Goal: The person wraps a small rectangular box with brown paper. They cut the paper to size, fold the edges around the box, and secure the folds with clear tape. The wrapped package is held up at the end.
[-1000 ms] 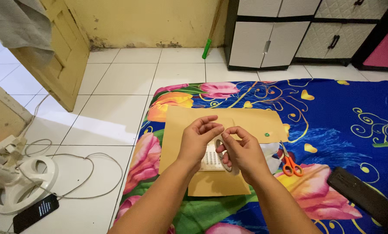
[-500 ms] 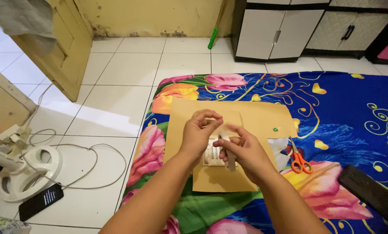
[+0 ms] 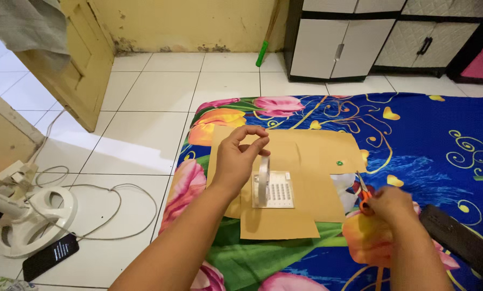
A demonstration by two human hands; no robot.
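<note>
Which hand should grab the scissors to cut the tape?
Probably the right hand: it is already on the orange scissors lying on the blue mat. The left hand is busy pinching the tape up above the brown paper.

A white tape roll (image 3: 262, 180) is hanging on edge from a pulled-up strip, just above a small white dotted card (image 3: 275, 189) lying flat on brown paper (image 3: 311, 161). Orange-handled scissors (image 3: 362, 192) are lying at the paper's right edge.
</note>
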